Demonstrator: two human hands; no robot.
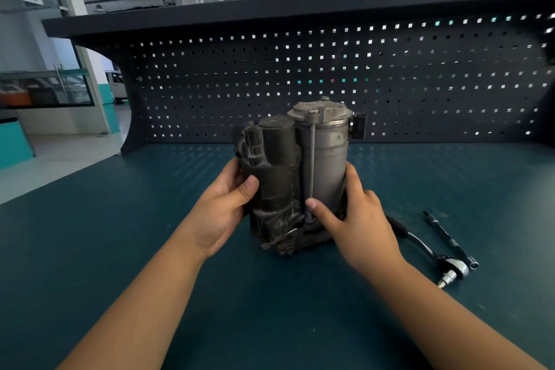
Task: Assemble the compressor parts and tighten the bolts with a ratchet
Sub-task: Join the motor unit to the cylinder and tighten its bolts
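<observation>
The compressor (295, 177) paired a dull, scuffed grey metal canister (329, 159) with a matt black housing (276, 165), dusty and rough-looking. The ratchet (447, 266) had a glossy polished-metal head and a matt black grip. The bench top (120, 249) was smooth matt teal, and the pegboard (420, 84) was dark painted metal.

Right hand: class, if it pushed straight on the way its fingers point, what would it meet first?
The right hand grips the upright grey-and-black metal compressor, so that body blocks it at once.
</observation>
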